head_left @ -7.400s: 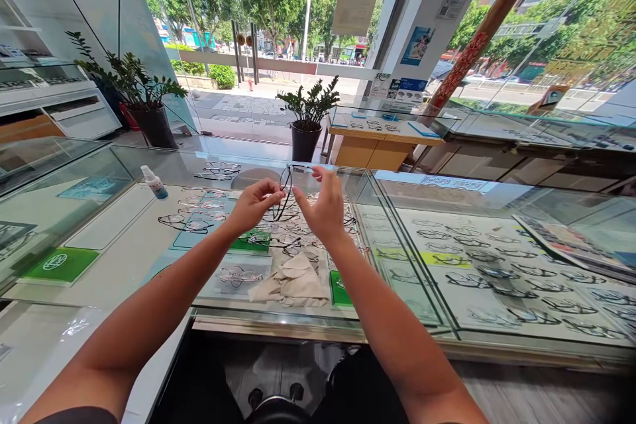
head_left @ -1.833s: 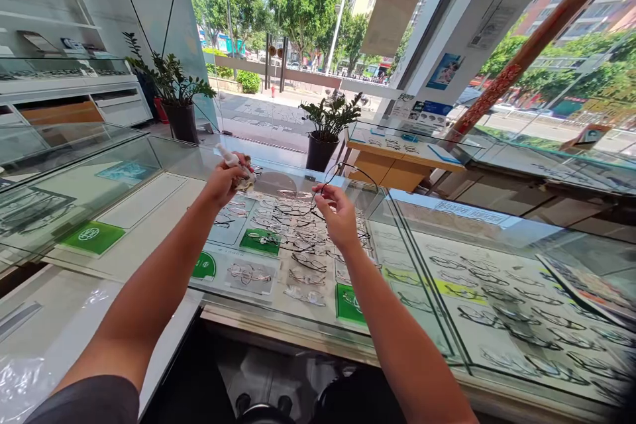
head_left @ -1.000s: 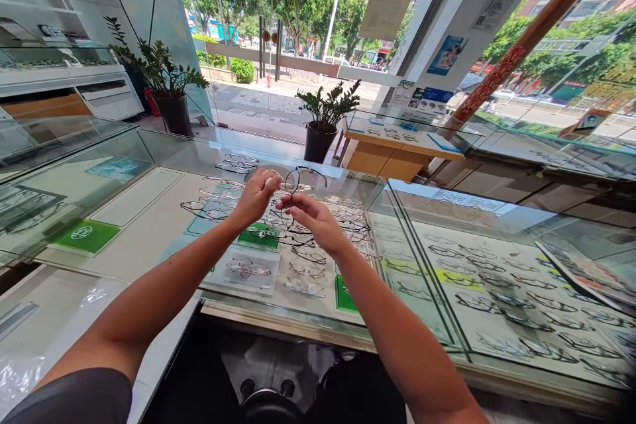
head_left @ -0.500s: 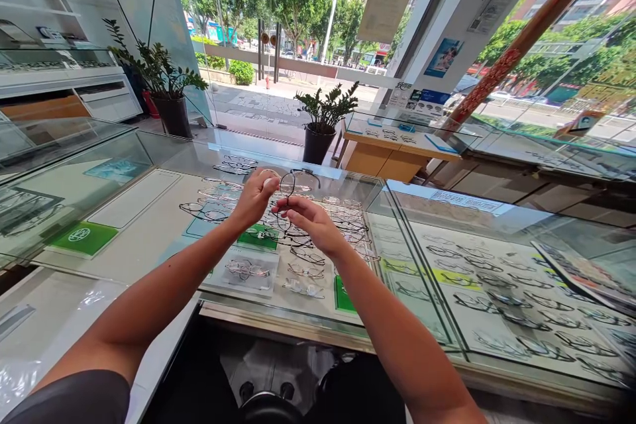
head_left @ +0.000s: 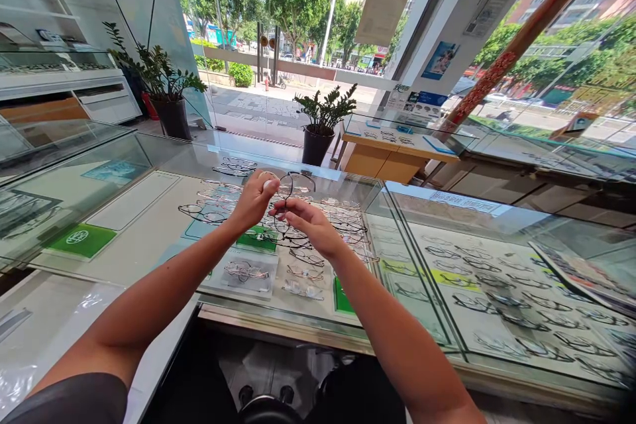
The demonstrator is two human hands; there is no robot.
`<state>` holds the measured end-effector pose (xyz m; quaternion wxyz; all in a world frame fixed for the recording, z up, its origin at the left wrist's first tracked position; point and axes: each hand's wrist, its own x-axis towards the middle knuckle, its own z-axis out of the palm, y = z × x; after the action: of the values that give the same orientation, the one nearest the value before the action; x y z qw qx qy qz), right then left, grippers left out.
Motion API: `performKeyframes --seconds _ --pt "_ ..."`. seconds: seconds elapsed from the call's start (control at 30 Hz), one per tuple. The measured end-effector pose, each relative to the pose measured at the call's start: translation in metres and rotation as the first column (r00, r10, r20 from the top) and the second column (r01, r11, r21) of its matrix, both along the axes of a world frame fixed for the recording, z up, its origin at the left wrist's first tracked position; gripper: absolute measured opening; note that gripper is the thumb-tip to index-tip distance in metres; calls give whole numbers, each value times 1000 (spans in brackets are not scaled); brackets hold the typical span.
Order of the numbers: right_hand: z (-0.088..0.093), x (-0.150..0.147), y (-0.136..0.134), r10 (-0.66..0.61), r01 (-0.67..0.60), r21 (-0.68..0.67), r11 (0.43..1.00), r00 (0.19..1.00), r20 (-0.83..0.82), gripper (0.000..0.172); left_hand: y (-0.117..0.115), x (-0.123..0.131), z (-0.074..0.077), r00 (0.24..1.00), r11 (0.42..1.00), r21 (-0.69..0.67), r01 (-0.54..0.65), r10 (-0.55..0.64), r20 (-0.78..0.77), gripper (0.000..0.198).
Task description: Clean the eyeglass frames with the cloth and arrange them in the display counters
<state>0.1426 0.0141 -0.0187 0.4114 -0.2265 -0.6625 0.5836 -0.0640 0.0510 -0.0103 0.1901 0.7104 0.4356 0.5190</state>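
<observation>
Left hand [head_left: 253, 200] and right hand [head_left: 311, 222] gripping thin black round wire eyeglasses [head_left: 284, 209], above a glass display counter [head_left: 278, 319], rows of metal-framed eyeglasses [head_left: 497, 298] beneath

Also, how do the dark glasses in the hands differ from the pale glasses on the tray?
The dark glasses are held between the left hand and right hand; the pale glasses lie flat on the tray. The dark glasses have black rims, the pale glasses light. Both rims are thin.

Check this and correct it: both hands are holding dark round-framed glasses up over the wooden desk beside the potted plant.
Wrong place. In the head view, the left hand and right hand hold the dark round-framed glasses over the glass display case of spectacles, not over the wooden desk, which stands farther off beside the potted plant.
</observation>
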Motion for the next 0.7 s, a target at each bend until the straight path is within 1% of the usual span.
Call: performKeyframes --seconds 0.17,0.37,0.5,0.6,0.7 --pt "0 0 -1 -21 21 -27 999 1000 -7 53 -1 0 0 1000 1000 -21 -1 1 28 74" --pt "2 2 -1 -42 37 -80 996 998 -55 52 -2 -1 1 999 1000 -12 -6 7 39 74" --pt "5 3 0 -119 104 -135 985 986 -114 52 -7 0 3 1000 1000 4 11 -11 -13 73" --pt "5 3 3 -178 141 -195 971 967 -184 51 -14 2 5 995 998 4 59 -58 -78 70" --pt "3 4 5 -224 184 -207 961 956 -189 51 -19 4 6 985 996 -18 88 -90 -145 66"
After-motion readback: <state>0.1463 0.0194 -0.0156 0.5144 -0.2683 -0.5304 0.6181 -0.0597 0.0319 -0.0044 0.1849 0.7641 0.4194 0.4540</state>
